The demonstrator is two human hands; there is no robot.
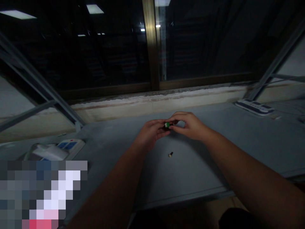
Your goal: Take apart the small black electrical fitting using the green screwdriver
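Observation:
A small green-and-white block (pixel 167 125) is pinched between my left hand (pixel 149 133) and my right hand (pixel 188 125), above the grey table top (pixel 190 171). Fingers of both hands hide most of it, so its exact shape cannot be made out. A tiny dark cylindrical part with a pale tip (pixel 170 154) lies on the table just below my hands, touching neither of them.
A white power strip (pixel 254 107) lies at the far right of the table, and another power strip (pixel 69 147) sits at the left under a white item. Metal struts flank the table, with a dark window (pixel 107 47) beyond. A pixelated patch covers the lower left.

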